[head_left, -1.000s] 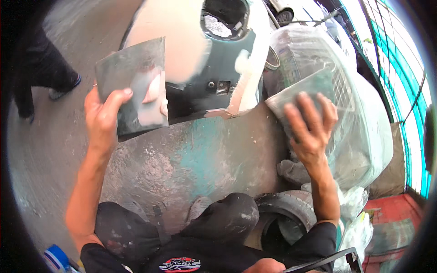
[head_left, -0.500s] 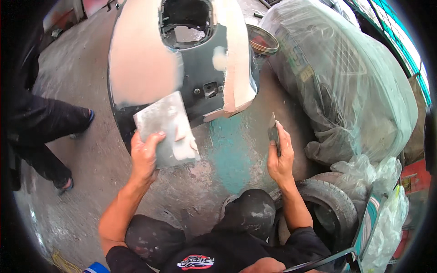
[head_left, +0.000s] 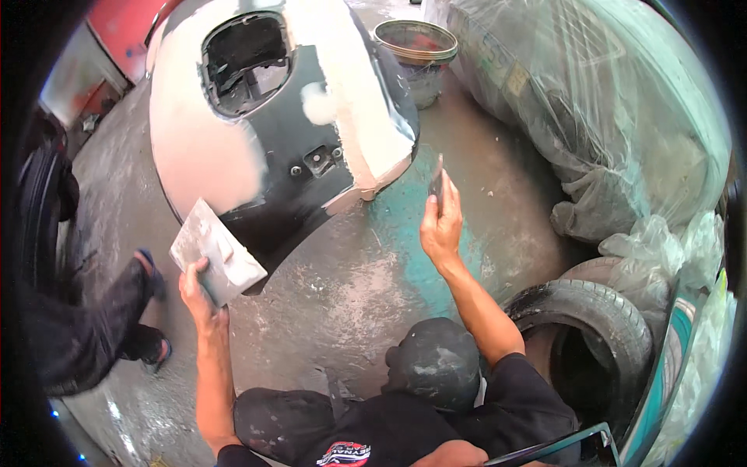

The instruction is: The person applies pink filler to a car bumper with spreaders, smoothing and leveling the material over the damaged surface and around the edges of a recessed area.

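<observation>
My left hand [head_left: 201, 294] grips a flat grey mixing plate [head_left: 201, 237] by its near edge, thumb on top. Lumps of pale putty [head_left: 243, 268] lie on the plate's right part. In my raised right hand [head_left: 442, 232] is a thin putty spreader [head_left: 437, 180], seen nearly edge-on and pointing away from me. Ahead stands a dark car bumper [head_left: 284, 167] with a large round opening and broad pale pink filler areas [head_left: 210, 167]. The plate overlaps the bumper's near left edge in the picture; whether they touch I cannot tell. The spreader is apart from the bumper.
An open bucket [head_left: 416, 56] stands beyond the bumper's right side. Clear plastic sheeting [head_left: 615, 109] covers a bulky load at the right. Tyres [head_left: 618, 331] lie by my right elbow. Another person's dark-trousered legs [head_left: 93, 335] are close at the left.
The whole view has shifted, with the bumper now further left. My left hand and plate appear lower and further left, the spreader higher. The other person's legs have moved.
</observation>
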The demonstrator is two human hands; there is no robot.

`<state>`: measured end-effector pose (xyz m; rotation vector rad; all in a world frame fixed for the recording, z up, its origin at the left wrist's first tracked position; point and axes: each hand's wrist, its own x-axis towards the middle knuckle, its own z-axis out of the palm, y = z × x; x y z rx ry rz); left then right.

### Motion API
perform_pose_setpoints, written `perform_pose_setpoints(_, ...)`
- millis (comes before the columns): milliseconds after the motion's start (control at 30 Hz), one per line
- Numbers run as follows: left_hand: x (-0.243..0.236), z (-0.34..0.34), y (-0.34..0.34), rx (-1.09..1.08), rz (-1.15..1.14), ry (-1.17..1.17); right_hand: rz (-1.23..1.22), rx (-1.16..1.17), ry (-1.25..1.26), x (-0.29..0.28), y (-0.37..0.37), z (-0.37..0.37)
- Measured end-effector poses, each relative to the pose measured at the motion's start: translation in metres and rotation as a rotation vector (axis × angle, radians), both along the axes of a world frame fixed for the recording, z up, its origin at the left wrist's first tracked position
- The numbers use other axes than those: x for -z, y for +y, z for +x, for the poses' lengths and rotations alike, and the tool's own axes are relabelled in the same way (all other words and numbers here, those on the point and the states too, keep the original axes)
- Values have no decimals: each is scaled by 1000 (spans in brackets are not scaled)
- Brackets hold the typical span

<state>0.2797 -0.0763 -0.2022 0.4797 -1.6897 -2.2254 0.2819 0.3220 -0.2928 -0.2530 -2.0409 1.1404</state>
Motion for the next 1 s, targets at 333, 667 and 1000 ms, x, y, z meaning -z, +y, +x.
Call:
perform_pose_setpoints(333, 9, -7, -19, 158, 151, -68, 521, -103, 110, 23, -28, 7)
perform_pose_setpoints(667, -7, 2, -30, 82, 89, -21, 637, -100, 49, 59, 20, 41)
perform_pose_setpoints(1000, -37, 34, 52, 321, -205, -40, 166, -94, -8, 10, 17, 59)
